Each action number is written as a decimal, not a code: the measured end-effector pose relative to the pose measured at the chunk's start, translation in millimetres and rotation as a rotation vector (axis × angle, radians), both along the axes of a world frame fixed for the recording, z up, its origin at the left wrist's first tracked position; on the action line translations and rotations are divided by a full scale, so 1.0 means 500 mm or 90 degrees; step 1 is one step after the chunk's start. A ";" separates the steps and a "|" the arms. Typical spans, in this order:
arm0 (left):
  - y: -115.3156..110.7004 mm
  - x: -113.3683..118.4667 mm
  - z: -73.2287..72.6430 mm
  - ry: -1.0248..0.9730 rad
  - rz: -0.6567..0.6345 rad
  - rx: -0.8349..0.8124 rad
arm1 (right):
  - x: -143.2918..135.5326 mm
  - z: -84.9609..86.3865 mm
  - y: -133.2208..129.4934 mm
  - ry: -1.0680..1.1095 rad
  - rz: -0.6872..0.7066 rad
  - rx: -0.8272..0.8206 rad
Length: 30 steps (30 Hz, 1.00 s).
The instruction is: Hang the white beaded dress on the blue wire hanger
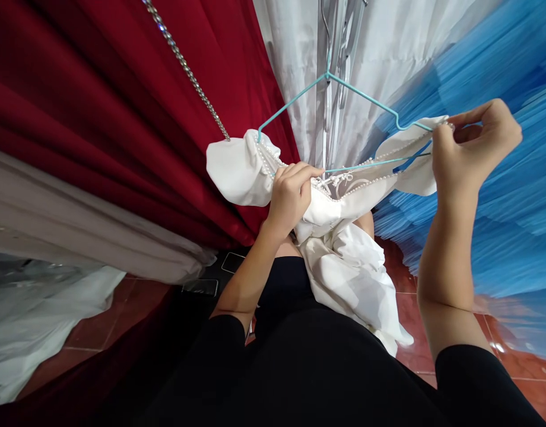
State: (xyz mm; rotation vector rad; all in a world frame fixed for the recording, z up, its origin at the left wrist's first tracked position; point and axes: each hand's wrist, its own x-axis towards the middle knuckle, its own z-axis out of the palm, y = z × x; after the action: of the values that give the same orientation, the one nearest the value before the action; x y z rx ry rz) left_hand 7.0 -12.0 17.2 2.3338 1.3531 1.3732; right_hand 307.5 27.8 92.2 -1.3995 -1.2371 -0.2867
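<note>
A white dress (344,207) with pearl-beaded edges hangs from a light blue hanger (362,95), its skirt bunched over my lap. My left hand (291,193) is closed on the bodice beside the hanger's lower bar. At the hanger's right end, my right hand (480,142) pinches the tip of a white dress strap (418,133); a small shiny bit shows between the fingers. A rhinestone strap (188,71) runs from the puffed left sleeve (232,166) up out of view. White lacing (339,179) shows inside the bodice.
A metal rack (339,47) stands ahead before white curtains (393,35). Red fabric (210,41) hangs left, blue tulle (513,178) right. Two phones, one a dark phone (202,288), lie at lower left. Plastic-covered white fabric (45,332) rests near the red tiled floor (104,317).
</note>
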 end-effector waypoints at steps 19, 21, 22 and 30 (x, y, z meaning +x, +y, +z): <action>0.020 -0.006 -0.003 -0.009 -0.027 -0.007 | 0.000 0.005 -0.033 0.020 0.028 -0.099; 0.018 0.002 -0.006 -0.019 -0.037 -0.008 | -0.022 0.009 -0.009 0.011 0.059 -0.049; 0.017 0.005 -0.008 -0.025 -0.042 -0.004 | -0.036 0.012 0.002 0.010 0.078 -0.032; 0.020 0.003 -0.014 -0.008 -0.010 0.009 | -0.150 -0.038 -0.016 -0.074 0.273 0.008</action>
State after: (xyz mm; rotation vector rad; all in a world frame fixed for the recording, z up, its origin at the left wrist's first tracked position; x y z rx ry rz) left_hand 8.7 -1.8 10.4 2.3360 1.3223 1.3956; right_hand 232.6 19.9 73.0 -1.0835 -1.5920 -0.0776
